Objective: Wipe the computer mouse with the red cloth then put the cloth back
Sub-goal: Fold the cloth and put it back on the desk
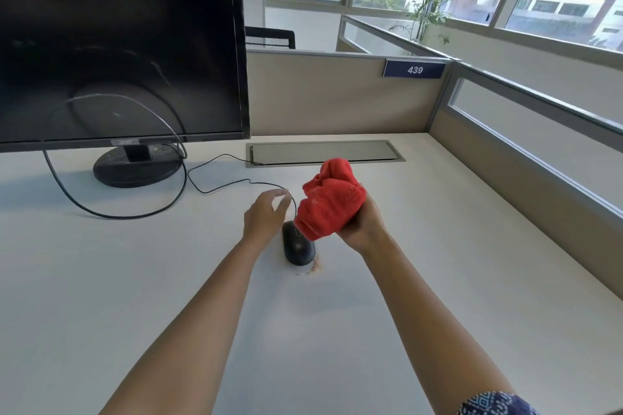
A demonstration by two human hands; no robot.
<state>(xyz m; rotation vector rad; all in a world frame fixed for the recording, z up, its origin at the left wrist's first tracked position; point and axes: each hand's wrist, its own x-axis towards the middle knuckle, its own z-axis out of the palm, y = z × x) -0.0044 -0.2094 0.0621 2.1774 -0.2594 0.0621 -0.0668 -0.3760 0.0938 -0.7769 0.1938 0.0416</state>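
A black computer mouse [298,248] lies on the white desk [421,263], its thin cable running back to the left. My right hand [365,224] grips a bunched red cloth [328,204], held just above the front of the mouse and hiding that part of it. My left hand [266,214] hovers right beside the mouse on its left, fingers relaxed and spread, holding nothing. A small patch of brownish crumbs [315,268] sits on the desk by the near right side of the mouse.
A dark monitor [118,57] on a round stand [136,168] fills the back left, with black cables looping across the desk. A grey cable hatch [325,152] is set into the desk behind the cloth. Beige partitions wall the back and right.
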